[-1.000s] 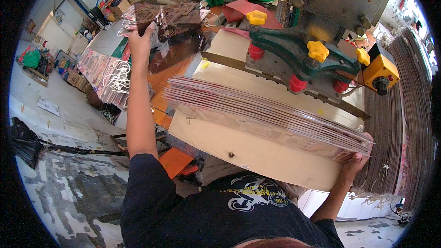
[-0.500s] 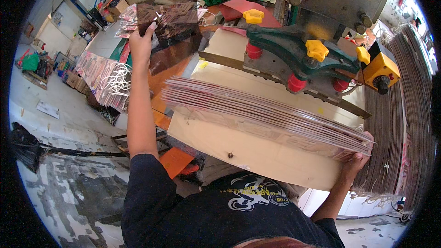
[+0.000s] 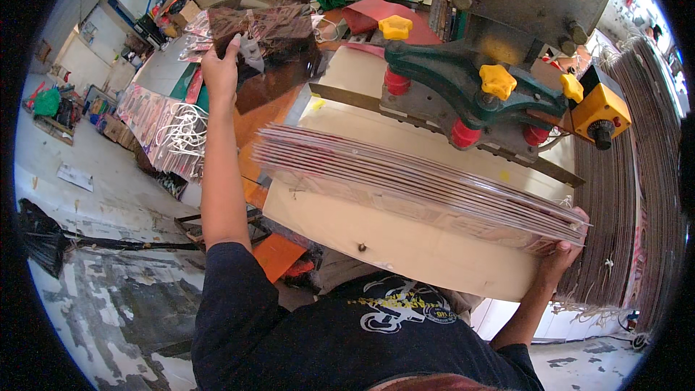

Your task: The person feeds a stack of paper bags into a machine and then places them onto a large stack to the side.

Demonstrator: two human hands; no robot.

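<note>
My right hand point(image 3: 568, 240) grips the right end of a stack of flat printed paper bags point(image 3: 405, 192), thumb and fingers closed around its edges. The stack lies slanted on a cream board point(image 3: 405, 257), its thin edges fanned and slightly blurred at the left end. At the upper left, my left arm reaches out. My left hand point(image 3: 220, 76) is closed at the left edge of a dark brown, see-through-looking sheet point(image 3: 286, 47), thumb in front. The fingers behind the sheet are partly hidden. Pale cord shows next to the thumb.
A green press head point(image 3: 449, 76) with yellow knobs and a metal bar point(image 3: 347, 94) stands over the board. A yellow control box point(image 3: 601, 112) sits at its right. Tall brown stacks point(image 3: 601, 224) flank the board. Bags with white cords point(image 3: 181, 127) lie left of my arm.
My left hand and the dark sheet shift slightly left and down in the picture, as the view also shifts a little. The bag stack and my right hand stay nearly still.
</note>
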